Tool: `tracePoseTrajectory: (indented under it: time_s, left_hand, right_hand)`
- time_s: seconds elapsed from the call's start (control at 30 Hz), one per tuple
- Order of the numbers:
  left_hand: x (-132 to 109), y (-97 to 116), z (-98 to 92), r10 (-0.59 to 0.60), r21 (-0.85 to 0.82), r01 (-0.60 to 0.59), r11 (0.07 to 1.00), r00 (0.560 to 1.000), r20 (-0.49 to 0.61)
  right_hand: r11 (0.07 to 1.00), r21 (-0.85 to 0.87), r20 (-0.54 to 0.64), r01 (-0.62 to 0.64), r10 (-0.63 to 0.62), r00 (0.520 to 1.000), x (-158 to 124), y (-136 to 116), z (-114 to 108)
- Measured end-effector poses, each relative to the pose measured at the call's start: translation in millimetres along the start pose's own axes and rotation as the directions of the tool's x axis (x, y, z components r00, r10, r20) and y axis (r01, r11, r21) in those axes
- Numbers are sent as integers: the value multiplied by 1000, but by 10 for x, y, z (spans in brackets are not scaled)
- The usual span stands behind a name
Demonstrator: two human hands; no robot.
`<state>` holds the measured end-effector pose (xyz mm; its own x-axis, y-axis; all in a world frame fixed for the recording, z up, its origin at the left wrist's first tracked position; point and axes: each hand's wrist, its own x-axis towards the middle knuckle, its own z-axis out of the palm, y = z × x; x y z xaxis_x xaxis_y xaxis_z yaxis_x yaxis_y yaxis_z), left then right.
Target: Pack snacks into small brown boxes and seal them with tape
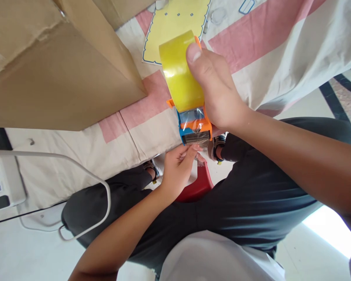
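My right hand (215, 84) is wrapped around a tape dispenser (195, 127) with an orange and blue frame, its thumb resting on the large yellow tape roll (181, 72). The dispenser hangs over the front edge of the cloth-covered surface, cutting end toward me. Just below that end, my left hand (179, 166) pinches the loose end of clear tape (201, 156) between thumb and fingers. Part of the right hand's fingers is hidden behind the dispenser.
A large cardboard box (76, 82) stands at the left on the pink-and-white cloth (152, 125). Behind the roll lies a yellow sheet with a blue border (155, 43). A white cable (84, 171) loops near a white device (7, 181) at left. A red stool (197, 189) shows between my legs.
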<state>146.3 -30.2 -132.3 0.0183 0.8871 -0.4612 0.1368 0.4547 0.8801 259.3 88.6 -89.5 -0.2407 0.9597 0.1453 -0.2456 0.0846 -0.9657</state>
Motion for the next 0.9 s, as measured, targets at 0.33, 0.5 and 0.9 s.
tracePoseTrajectory:
  time_s: [0.33,0.5,0.9]
  left_hand:
    - [17,-22,43,64,7,-64,998,997,-42]
    - [33,-47,53,64,-20,-65,998,997,-43]
    - [51,-55,98,5,-78,-9,997,999,-51]
  right_hand:
    - [1000,4,-10,11,-11,1000,-2,3,24]
    - [1000,8,-7,-10,10,1000,2,-12,30]
    - [996,-85,-66,-18,12,998,3,-40,25]
